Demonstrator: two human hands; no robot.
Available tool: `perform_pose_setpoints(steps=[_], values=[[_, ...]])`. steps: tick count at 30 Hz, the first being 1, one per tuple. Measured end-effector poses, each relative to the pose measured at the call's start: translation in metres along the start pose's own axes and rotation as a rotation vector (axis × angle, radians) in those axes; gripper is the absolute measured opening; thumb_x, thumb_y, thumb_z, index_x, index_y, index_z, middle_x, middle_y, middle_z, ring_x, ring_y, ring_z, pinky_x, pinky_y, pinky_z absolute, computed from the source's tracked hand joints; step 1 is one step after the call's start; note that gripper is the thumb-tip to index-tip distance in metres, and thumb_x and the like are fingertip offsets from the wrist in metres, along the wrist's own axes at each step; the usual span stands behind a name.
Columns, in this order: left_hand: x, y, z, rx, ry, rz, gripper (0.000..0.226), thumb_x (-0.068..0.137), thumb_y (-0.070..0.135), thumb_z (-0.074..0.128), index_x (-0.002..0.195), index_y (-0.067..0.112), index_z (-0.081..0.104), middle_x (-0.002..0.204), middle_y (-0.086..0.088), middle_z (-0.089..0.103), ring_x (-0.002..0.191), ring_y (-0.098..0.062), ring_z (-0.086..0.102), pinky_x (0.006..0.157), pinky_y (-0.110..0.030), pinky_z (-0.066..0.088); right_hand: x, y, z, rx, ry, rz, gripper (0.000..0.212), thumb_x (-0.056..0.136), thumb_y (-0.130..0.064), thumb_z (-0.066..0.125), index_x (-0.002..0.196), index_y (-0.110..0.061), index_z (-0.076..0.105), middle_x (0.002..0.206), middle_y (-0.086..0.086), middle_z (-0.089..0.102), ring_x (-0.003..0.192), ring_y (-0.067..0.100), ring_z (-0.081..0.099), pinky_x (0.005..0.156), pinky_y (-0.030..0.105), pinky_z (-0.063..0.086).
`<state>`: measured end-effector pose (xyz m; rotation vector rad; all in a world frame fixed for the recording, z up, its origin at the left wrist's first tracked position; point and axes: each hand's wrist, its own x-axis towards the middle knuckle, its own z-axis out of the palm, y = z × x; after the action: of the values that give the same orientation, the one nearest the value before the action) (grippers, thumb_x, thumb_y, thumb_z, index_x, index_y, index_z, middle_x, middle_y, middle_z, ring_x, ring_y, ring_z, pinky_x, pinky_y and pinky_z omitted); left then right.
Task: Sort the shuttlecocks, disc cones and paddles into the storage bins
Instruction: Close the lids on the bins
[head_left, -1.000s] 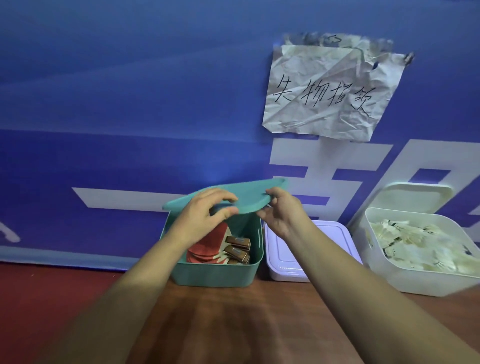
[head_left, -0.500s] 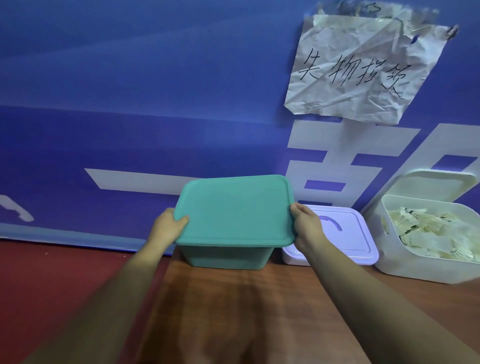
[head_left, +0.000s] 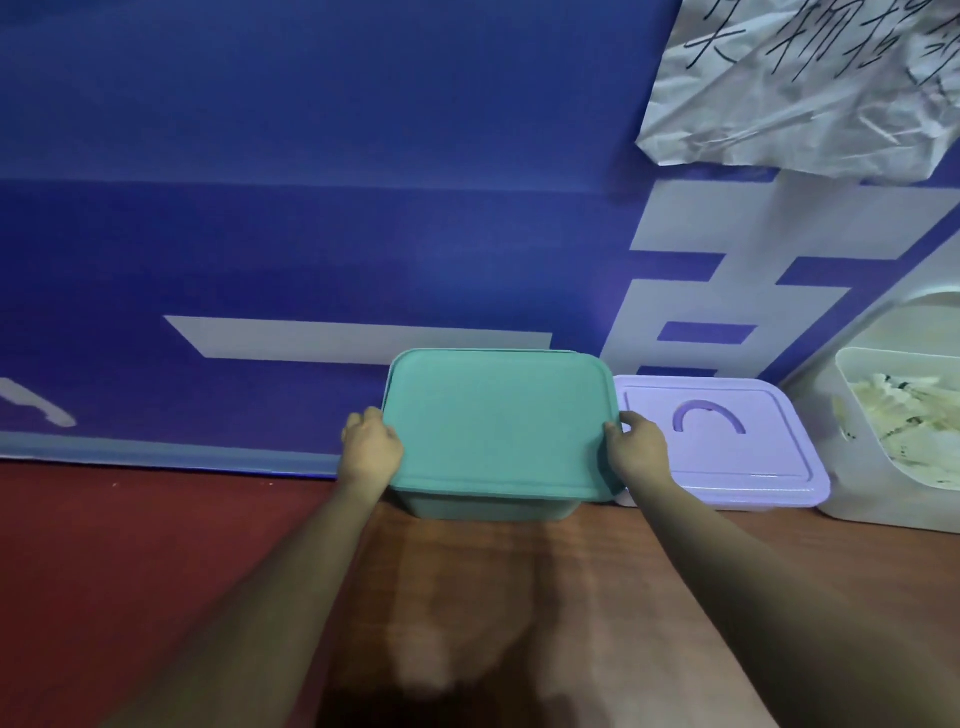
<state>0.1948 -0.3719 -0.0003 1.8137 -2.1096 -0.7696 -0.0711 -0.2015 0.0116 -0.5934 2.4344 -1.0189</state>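
Observation:
A teal lid (head_left: 498, 421) lies flat on top of the teal storage bin (head_left: 488, 506), hiding the paddles inside. My left hand (head_left: 371, 449) grips the lid's left edge and my right hand (head_left: 636, 449) grips its right edge. To the right stands a lilac bin (head_left: 722, 467) with its lid closed and a curved handle recess on top. Further right, an open white bin (head_left: 857, 483) holds several white shuttlecocks (head_left: 909, 415), with its lid leaning against the wall behind it.
The bins stand in a row on a brown wooden surface (head_left: 519, 597) against a blue banner wall (head_left: 311, 234). A crumpled handwritten paper sign (head_left: 805, 88) hangs at the upper right. Red floor (head_left: 130, 545) lies to the left.
The teal lid, held tilted above the open bin a second ago, has come down flat onto the bin. My hands have shifted from its front to its left and right edges.

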Motion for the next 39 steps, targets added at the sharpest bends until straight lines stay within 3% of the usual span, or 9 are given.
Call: perform_pose_setpoints(steps=[6, 14, 19, 22, 26, 30, 35, 39], values=[[0.020, -0.005, -0.002, 0.010, -0.001, 0.039, 0.026, 0.094, 0.006, 0.045, 0.115, -0.005, 0.054, 0.116, -0.028, 0.048, 0.110, -0.044, 0.049, 0.098, -0.044, 0.038, 0.012, 0.000, 0.015, -0.033, 0.007, -0.027, 0.029, 0.098, -0.015, 0.051, 0.118, 0.002, 0.062, 0.111, 0.026, 0.066, 0.102, 0.042, 0.059, 0.083, 0.039, 0.045], [0.030, -0.010, 0.006, -0.081, -0.048, 0.011, 0.024, 0.098, 0.012, 0.047, 0.119, 0.002, 0.050, 0.118, -0.022, 0.052, 0.111, -0.038, 0.050, 0.084, -0.038, 0.038, 0.026, -0.004, 0.024, -0.061, -0.005, 0.014, 0.033, 0.099, -0.019, 0.048, 0.127, -0.002, 0.058, 0.122, 0.022, 0.063, 0.113, 0.041, 0.056, 0.092, 0.040, 0.044], [0.023, -0.022, 0.013, -0.158, -0.017, 0.002, 0.022, 0.097, 0.008, 0.046, 0.117, 0.001, 0.050, 0.116, -0.021, 0.055, 0.110, -0.037, 0.051, 0.076, -0.032, 0.032, 0.018, 0.004, 0.029, -0.111, 0.027, -0.046, 0.023, 0.098, -0.013, 0.047, 0.105, 0.003, 0.062, 0.101, 0.026, 0.064, 0.082, 0.036, 0.052, 0.068, 0.034, 0.036], [0.020, -0.022, 0.013, -0.131, -0.003, 0.003, 0.021, 0.097, 0.012, 0.046, 0.116, 0.003, 0.051, 0.115, -0.019, 0.055, 0.108, -0.036, 0.052, 0.076, -0.033, 0.033, 0.020, 0.006, 0.026, -0.142, 0.033, -0.064, 0.024, 0.097, -0.013, 0.046, 0.103, 0.002, 0.063, 0.097, 0.025, 0.064, 0.079, 0.036, 0.051, 0.066, 0.035, 0.037], [0.017, -0.020, 0.012, -0.010, -0.009, 0.054, 0.023, 0.098, 0.012, 0.044, 0.116, 0.001, 0.050, 0.112, -0.022, 0.051, 0.102, -0.039, 0.052, 0.075, -0.037, 0.037, 0.027, 0.004, 0.019, -0.198, -0.011, -0.089, 0.024, 0.098, -0.014, 0.047, 0.108, 0.000, 0.064, 0.103, 0.022, 0.067, 0.096, 0.042, 0.058, 0.072, 0.036, 0.039], [0.009, -0.023, 0.022, -0.057, -0.021, 0.051, 0.032, 0.100, 0.012, 0.040, 0.130, 0.000, 0.044, 0.114, -0.029, 0.047, 0.101, -0.045, 0.052, 0.083, -0.043, 0.041, 0.024, 0.010, 0.021, -0.246, -0.053, -0.083, 0.029, 0.100, -0.021, 0.046, 0.122, -0.004, 0.056, 0.113, 0.021, 0.065, 0.103, 0.041, 0.058, 0.078, 0.038, 0.042], [0.000, -0.025, 0.028, -0.129, 0.020, 0.047, 0.039, 0.102, 0.015, 0.038, 0.141, 0.006, 0.038, 0.118, -0.025, 0.046, 0.101, -0.041, 0.052, 0.085, -0.040, 0.042, 0.014, 0.017, 0.031, -0.307, -0.045, -0.104, 0.022, 0.103, -0.026, 0.037, 0.114, -0.009, 0.046, 0.108, 0.021, 0.061, 0.092, 0.040, 0.057, 0.071, 0.039, 0.037], [-0.004, -0.026, 0.027, -0.052, 0.043, 0.107, 0.040, 0.101, 0.013, 0.039, 0.141, 0.008, 0.038, 0.119, -0.022, 0.045, 0.101, -0.039, 0.051, 0.087, -0.042, 0.043, 0.009, 0.024, 0.037, -0.300, -0.049, -0.114, 0.020, 0.103, -0.030, 0.029, 0.113, -0.016, 0.038, 0.106, 0.017, 0.058, 0.085, 0.036, 0.053, 0.071, 0.040, 0.037]])
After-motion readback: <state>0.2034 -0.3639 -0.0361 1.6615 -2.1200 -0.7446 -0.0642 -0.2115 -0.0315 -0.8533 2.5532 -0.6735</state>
